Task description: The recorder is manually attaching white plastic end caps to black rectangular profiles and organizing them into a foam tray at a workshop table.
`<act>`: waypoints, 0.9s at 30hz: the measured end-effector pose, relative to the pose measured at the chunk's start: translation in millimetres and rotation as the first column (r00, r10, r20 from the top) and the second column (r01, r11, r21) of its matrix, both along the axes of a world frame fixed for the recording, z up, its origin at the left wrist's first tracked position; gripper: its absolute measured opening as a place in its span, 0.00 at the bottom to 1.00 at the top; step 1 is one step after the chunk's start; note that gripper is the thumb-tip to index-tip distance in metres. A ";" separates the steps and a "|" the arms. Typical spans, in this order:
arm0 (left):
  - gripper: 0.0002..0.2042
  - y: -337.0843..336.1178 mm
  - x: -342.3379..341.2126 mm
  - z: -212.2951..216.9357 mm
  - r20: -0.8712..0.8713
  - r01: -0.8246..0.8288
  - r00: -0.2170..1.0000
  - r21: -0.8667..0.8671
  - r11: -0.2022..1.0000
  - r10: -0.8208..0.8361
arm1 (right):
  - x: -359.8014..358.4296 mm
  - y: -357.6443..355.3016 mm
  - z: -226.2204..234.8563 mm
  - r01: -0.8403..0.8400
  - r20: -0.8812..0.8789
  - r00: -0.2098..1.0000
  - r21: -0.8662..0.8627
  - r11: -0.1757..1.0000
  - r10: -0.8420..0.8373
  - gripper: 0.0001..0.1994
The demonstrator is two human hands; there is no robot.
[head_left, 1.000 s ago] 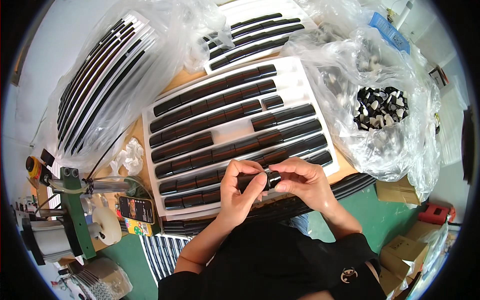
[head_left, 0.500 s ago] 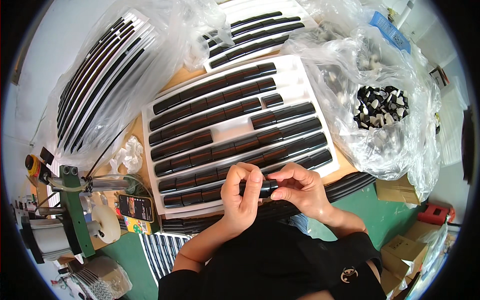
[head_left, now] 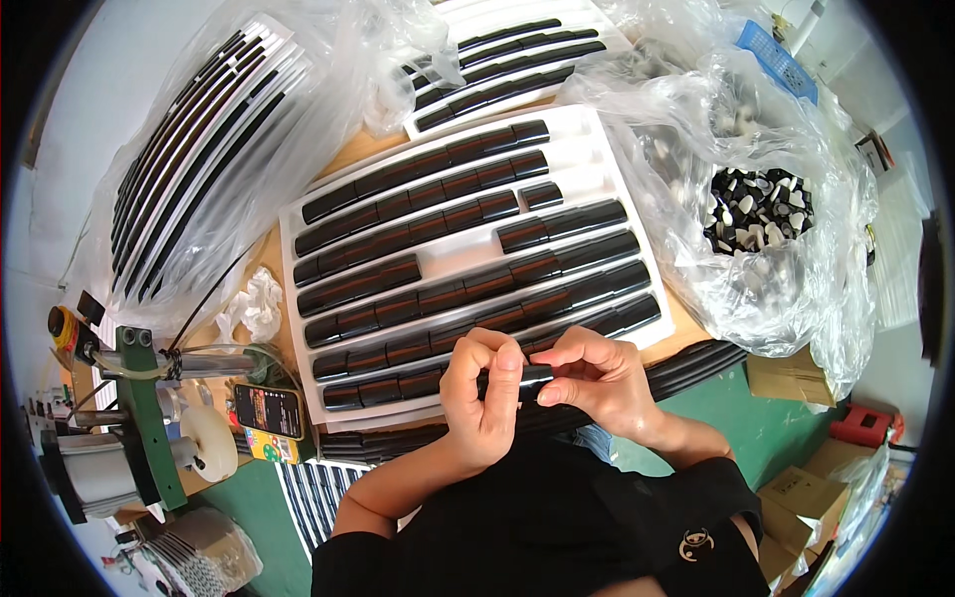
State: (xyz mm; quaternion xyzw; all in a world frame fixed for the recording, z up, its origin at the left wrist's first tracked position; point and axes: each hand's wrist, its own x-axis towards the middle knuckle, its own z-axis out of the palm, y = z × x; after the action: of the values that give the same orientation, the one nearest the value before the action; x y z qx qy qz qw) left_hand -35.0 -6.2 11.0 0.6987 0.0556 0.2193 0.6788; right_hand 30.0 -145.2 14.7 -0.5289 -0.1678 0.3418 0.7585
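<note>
Between my hands, over the near edge of a white tray, is a short glossy black cylinder. My left hand is closed around its left part, thumb on top, so that end is hidden. The fingers of my right hand pinch at its other end, thumb below and forefinger above. Rows of similar black cylinders lie in the tray's grooves. A gap shows in a middle row, and a single cylinder lies apart from its neighbours in another.
A clear plastic bag at the right holds small black and white pieces. Bagged trays stand at the far left, another tray behind. A green-framed machine and a phone are at the left.
The black cylinder is slightly lower and appears turned a little, with my right thumb slightly lower too. Both hands keep their hold on it.
</note>
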 end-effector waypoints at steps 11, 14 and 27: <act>0.04 14.9 14.3 -14.9 -0.027 0.035 0.999 0.098 0.995 -0.032 | 39.9 17.3 -6.9 -0.086 0.092 0.990 -0.218 0.972 0.108 0.13; 0.08 35.2 30.4 -12.8 -0.239 0.165 0.945 -0.241 0.956 -0.223 | 63.4 21.6 -23.8 -0.107 -0.022 0.994 -0.144 0.984 0.105 0.14; 0.11 100.9 82.0 -63.6 -0.425 0.052 0.905 0.096 0.994 -0.006 | 220.1 -216.3 -59.3 0.874 0.876 0.411 -0.300 -0.382 0.253 0.23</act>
State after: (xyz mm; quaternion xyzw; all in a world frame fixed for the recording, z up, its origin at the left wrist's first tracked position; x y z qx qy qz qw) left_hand 47.0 94.8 -52.6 0.7650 0.1796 0.0548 0.6160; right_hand 250.1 -361.5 -44.7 -0.9675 0.0975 -0.2326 -0.0163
